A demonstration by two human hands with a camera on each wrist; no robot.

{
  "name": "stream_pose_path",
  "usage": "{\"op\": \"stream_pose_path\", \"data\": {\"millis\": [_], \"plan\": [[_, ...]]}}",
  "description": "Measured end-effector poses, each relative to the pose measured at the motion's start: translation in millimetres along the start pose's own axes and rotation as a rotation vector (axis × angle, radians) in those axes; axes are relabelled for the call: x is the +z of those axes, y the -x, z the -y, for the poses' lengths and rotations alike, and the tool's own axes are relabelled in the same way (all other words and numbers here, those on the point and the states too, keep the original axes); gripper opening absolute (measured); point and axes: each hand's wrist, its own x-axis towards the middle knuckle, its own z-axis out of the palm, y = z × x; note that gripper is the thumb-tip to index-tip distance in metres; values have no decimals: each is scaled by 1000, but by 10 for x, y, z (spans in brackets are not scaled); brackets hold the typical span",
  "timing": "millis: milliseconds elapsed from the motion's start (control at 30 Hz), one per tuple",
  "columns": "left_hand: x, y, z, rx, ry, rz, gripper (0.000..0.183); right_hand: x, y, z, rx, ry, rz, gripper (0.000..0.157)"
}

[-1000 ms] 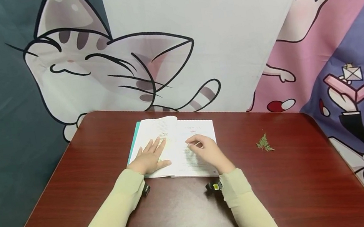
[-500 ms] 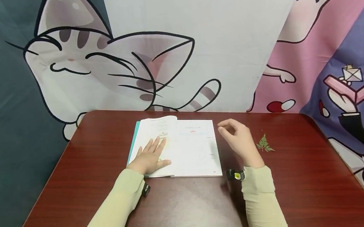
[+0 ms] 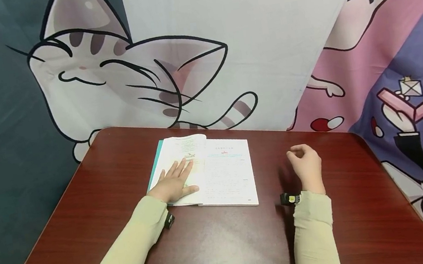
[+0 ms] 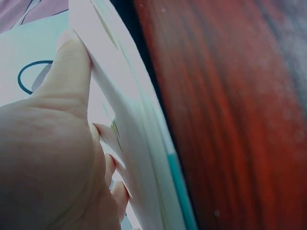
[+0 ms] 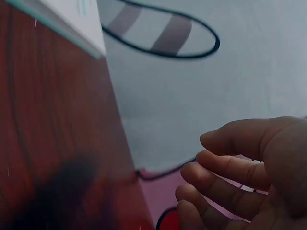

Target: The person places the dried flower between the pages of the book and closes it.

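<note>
An open book (image 3: 228, 177) with a teal cover edge lies on the table. My left hand (image 3: 174, 186) rests spread over its left page; in the left wrist view the thumb and fingers (image 4: 69, 72) lie along the page. To the right of the book, my right hand (image 3: 308, 167) hangs above the tabletop, fingers loosely bent. The right wrist view shows nothing between the thumb and fingers (image 5: 225, 182). The green fern leaf seen in earlier frames is hidden behind this hand in the head view.
The reddish-brown wooden table (image 3: 227, 247) has rounded far corners. Right behind it hangs a cloth backdrop (image 3: 262, 30) with a cartoon cat and figures. A small black camera (image 3: 290, 199) sits on the right wrist, another (image 3: 169, 221) on the left.
My right hand has moved from over the right page to the right, off the book, to where the fern leaf lay in view. The left hand has stayed in place on the book.
</note>
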Motion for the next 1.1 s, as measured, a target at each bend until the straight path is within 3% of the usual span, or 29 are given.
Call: {"op": "stream_pose_path", "data": {"millis": [500,733,1100], "plan": [[-6,-5,-11,-23,-5,17,89,-179,0,-462,235,65,-41,41],[-3,0,-10,-25,-9,16,89,-194,6,-568,289,125,17,48],[1,-7,-4,-13,8,13,88,-198,-26,-582,433,136,98,41]]}}
